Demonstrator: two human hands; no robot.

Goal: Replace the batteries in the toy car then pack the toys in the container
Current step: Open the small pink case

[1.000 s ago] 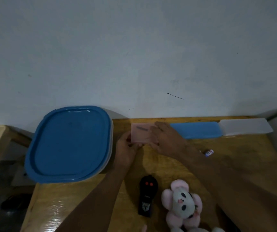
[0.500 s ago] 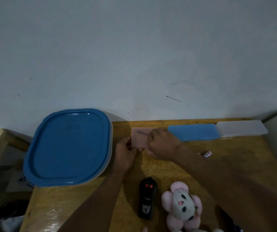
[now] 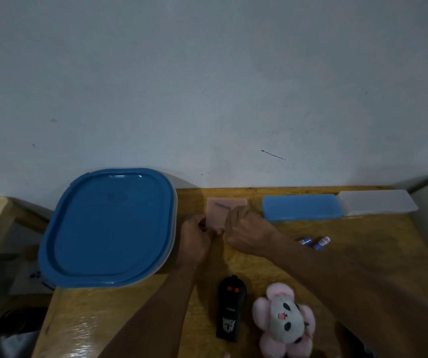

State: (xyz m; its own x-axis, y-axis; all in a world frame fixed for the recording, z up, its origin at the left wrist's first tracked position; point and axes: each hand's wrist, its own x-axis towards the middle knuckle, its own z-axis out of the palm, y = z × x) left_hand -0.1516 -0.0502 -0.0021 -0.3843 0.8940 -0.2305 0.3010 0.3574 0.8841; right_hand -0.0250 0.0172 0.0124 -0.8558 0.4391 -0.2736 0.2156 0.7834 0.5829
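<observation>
Both hands on the small pink case (image 3: 224, 211) at the back of the counter (image 3: 363, 267), near the wall. Left hand (image 3: 194, 240) closed around its near-left edge, pinning it; right hand (image 3: 246, 232) curled over the near-right corner, fingers bent at the edge. Looks like I'm opening it, probably for a tool or fresh cells, can't see inside. Something dark and thin shows through the case top, can't tell what.

To do it well: keep the left hand steady as the anchor, pry with the right fingertips at the seam only, lift slow so nothing spills out. Case sits just beside the container's blue lid (image 3: 109, 228), so don't shove it left.

Two batteries (image 3: 315, 241) lie loose on the counter right of my right forearm; they may roll, so keep the elbow off them. Can't tell if they're the old or the new ones.

Toy car not clearly in view. Black remote (image 3: 229, 308) with red buttons and pink plush (image 3: 284, 321) lie near me, close together. Container still lidded, nothing packed. Blue case (image 3: 302, 206) and white case (image 3: 378, 202) end to end along the wall, untouched.
</observation>
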